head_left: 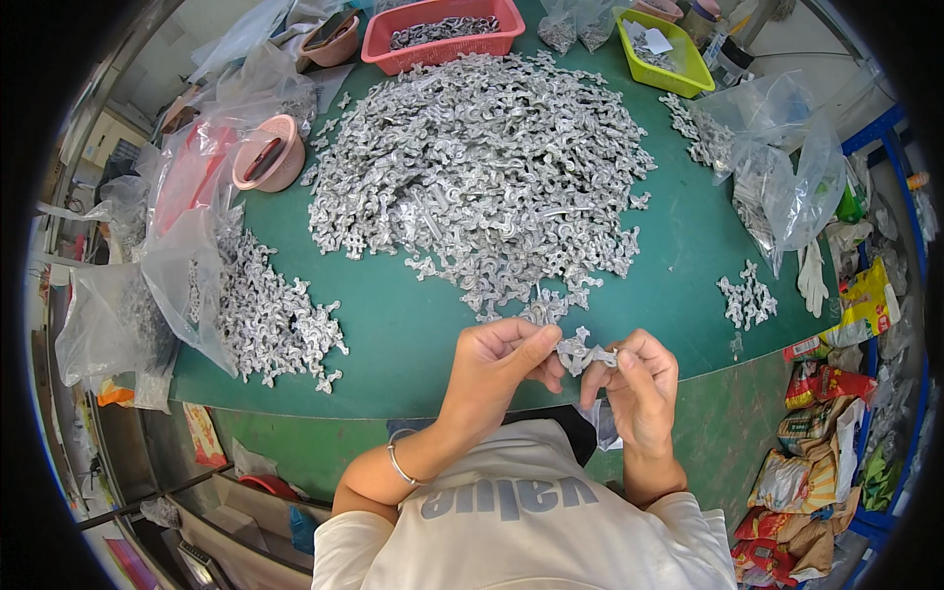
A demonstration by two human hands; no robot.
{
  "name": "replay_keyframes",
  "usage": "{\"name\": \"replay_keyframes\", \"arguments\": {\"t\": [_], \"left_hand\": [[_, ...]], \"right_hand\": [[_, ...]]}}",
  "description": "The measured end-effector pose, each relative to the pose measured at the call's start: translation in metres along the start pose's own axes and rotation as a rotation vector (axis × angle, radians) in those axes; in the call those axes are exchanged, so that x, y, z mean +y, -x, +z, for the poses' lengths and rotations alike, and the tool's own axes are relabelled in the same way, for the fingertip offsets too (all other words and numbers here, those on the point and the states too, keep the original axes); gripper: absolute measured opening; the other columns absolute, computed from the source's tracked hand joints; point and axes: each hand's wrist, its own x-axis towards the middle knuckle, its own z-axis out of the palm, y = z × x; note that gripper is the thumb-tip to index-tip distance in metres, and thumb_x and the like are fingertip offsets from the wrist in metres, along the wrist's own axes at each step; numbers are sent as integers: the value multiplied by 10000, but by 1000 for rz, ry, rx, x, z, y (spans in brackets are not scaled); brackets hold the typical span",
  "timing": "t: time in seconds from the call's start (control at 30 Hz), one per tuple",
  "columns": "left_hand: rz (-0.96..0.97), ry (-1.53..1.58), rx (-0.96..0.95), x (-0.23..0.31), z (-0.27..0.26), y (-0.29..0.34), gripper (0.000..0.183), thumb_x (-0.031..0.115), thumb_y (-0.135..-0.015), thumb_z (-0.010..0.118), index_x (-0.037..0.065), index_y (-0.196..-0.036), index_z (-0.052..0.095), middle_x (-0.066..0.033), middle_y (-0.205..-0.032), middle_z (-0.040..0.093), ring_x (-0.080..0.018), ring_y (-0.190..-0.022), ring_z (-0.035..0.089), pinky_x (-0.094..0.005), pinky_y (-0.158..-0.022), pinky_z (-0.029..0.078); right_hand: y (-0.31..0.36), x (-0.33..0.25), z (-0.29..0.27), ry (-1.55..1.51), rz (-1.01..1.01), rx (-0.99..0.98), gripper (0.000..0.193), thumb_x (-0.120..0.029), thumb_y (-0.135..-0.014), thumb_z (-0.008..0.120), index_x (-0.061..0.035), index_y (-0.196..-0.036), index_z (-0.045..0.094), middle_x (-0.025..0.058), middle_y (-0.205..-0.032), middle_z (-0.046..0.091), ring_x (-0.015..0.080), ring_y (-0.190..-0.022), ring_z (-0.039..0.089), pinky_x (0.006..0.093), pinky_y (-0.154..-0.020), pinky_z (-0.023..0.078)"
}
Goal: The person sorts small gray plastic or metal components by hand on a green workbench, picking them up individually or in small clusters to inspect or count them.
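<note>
A small silvery cast metal part (580,351) with several curved arms is held up between my two hands, near the table's front edge. My left hand (503,362) pinches its left end between thumb and fingers. At the other end, the thumb and forefinger of my right hand (637,379) close on a tip of the same part. Just beyond my hands begins a large heap of similar metal parts (472,167), its near tail (546,305) reaching almost to my left fingers.
Loose parts (280,320) spill from clear plastic bags (187,295) at left. A small cluster (747,297) lies at right, near a white glove (812,278) and another bag (801,187). A red basket (442,47), yellow-green basket (669,74) and pink bowl (285,162) stand around the heap.
</note>
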Motion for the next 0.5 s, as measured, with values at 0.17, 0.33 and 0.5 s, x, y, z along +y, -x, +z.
{"name": "replay_keyframes", "arguments": {"t": [0.17, 0.33, 0.5], "left_hand": [[49, -27, -1, 0, 1, 1, 159, 115, -850, 534, -26, -780, 556, -103, -657, 589, -161, -549, 562, -269, -537, 471], [90, -51, -13, 0, 2, 1, 148, 106, -845, 540, -31, -794, 560, -108, -662, 592, -165, -555, 566, -268, -539, 471], [114, -40, -43, -1, 1, 1, 145, 101, -844, 540, -41, -820, 564, -108, -678, 594, -161, -570, 568, -267, -550, 473]], "right_hand": [[1, 1, -1, 6, 0, 5, 129, -104, -861, 482, 7, -794, 471, 180, -681, 586, 221, -536, 584, 304, -490, 479], [2, 2, -2, 19, -38, -13, 117, -85, -857, 477, 26, -817, 481, 179, -688, 585, 224, -537, 584, 301, -491, 479], [2, 2, -1, 24, -58, -21, 117, -75, -855, 471, 38, -829, 490, 171, -688, 580, 226, -540, 583, 301, -490, 478]]}}
